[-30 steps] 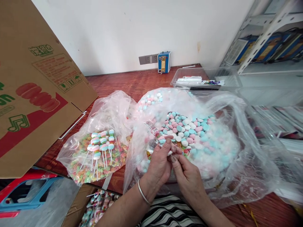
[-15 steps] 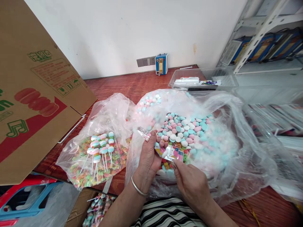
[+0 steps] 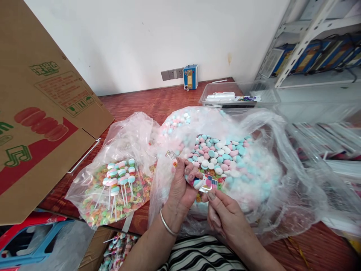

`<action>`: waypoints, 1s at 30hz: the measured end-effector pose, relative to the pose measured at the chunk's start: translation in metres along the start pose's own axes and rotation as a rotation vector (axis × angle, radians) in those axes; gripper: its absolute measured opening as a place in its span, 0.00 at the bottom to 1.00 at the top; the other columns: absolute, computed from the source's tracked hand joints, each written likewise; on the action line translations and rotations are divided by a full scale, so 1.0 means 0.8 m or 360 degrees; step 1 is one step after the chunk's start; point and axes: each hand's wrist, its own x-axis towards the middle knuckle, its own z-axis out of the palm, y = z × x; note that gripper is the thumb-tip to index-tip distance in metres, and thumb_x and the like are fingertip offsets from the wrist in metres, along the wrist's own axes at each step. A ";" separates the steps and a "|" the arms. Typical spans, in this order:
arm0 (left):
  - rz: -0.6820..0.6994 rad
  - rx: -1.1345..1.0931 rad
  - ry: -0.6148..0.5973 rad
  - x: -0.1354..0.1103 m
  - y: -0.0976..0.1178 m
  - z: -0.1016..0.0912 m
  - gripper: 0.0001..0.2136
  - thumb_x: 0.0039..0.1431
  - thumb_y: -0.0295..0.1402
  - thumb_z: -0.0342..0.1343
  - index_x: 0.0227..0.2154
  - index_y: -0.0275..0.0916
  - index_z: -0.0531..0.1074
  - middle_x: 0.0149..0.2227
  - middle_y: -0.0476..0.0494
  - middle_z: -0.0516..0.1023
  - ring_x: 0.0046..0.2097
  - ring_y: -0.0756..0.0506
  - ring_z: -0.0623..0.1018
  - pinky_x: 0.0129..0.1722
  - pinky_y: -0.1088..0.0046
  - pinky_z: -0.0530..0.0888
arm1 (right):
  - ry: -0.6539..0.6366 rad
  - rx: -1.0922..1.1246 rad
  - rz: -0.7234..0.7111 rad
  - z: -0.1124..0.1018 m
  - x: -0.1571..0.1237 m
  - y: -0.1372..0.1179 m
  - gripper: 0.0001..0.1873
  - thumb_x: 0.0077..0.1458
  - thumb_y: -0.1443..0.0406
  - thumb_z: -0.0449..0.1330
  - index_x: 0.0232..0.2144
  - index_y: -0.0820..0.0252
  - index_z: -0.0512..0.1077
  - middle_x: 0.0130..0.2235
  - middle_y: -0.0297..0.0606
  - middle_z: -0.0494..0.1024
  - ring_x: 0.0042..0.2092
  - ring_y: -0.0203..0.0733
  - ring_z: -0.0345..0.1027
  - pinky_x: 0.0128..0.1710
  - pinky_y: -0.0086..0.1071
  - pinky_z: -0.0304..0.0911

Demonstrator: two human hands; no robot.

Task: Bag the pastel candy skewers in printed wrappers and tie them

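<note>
My left hand, a bangle on its wrist, is curled around a small clear wrapper with a colourful print. Thumb and fingers of my right hand pinch the wrapper's lower right end. Pale candy seems to show inside it, partly hidden by my left fingers. Another shiny printed end sticks out above my left thumb. Just behind my hands, pink, blue and white round candies fill a large open plastic bag. Some coloured candy rings lie at the near side of this pile.
On the left, several striped candy sticks rest on a bag of candy rings. A big cardboard box stands beyond. Below the table edge, a carton holds wrapped candies. Behind are a clear tray and a blue device.
My left fingers have curled over the wrapper, covering more of its left part. My right hand has turned slightly, still pinching the end. The view has shifted a little.
</note>
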 end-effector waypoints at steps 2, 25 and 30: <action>0.0044 0.0058 0.0005 -0.002 0.000 0.003 0.11 0.57 0.39 0.62 0.31 0.36 0.70 0.21 0.58 0.59 0.21 0.57 0.62 0.30 0.79 0.71 | 0.0054 -0.0105 -0.0078 -0.001 0.002 -0.001 0.19 0.57 0.49 0.59 0.33 0.58 0.68 0.14 0.21 0.59 0.15 0.28 0.45 0.15 0.24 0.45; 0.0059 0.0419 -0.0164 -0.021 0.007 0.018 0.05 0.56 0.28 0.62 0.35 0.37 0.73 0.30 0.51 0.71 0.32 0.53 0.74 0.47 0.69 0.74 | -0.0233 -0.0211 -0.0060 0.000 0.000 -0.019 0.19 0.65 0.53 0.50 0.30 0.58 0.69 0.12 0.21 0.57 0.12 0.29 0.41 0.15 0.26 0.51; -0.0107 0.0431 -0.0261 -0.023 0.007 0.010 0.07 0.57 0.29 0.62 0.38 0.38 0.72 0.30 0.51 0.71 0.33 0.52 0.74 0.47 0.68 0.74 | -0.0472 0.0724 0.0294 0.006 -0.008 -0.023 0.11 0.58 0.57 0.63 0.33 0.61 0.72 0.15 0.18 0.55 0.13 0.23 0.35 0.13 0.20 0.48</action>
